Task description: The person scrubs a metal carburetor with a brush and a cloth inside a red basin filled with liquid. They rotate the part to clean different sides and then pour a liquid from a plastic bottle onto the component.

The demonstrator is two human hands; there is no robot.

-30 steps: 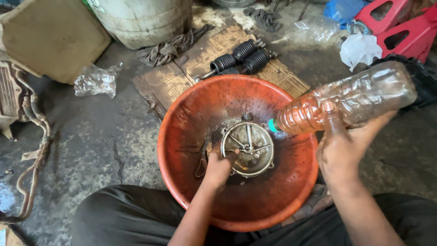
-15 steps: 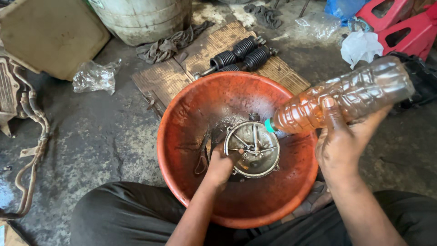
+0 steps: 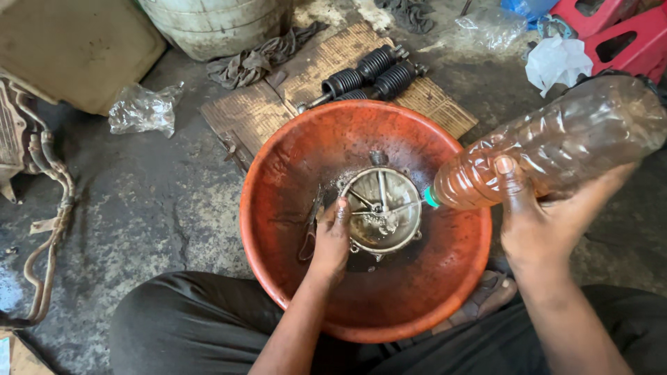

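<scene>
A round orange plastic basin [image 3: 292, 160] sits on the floor between my knees. Inside it lies a round metal housing [image 3: 381, 210], greasy, with spokes and a wet middle. My left hand [image 3: 332, 239] grips the housing's left rim. My right hand [image 3: 549, 219] holds a clear plastic bottle [image 3: 556, 142] of brownish liquid, tilted on its side. The bottle's mouth [image 3: 432, 198] points down at the housing's right edge. A dark tool [image 3: 309, 229] lies in the basin to the left of my left hand.
Two black ribbed rubber boots on rods [image 3: 372, 75] lie on a worn woven mat [image 3: 260, 114] behind the basin. A dirty rag [image 3: 253, 59], a crumpled clear bag [image 3: 142, 107], a pale drum [image 3: 215, 24], red stands [image 3: 618, 31] and rusty tubing [image 3: 52, 201] surround it.
The housing has been turned slightly in the basin under my left hand. The bottle stays tilted over it, its mouth a little lower and closer to the rim.
</scene>
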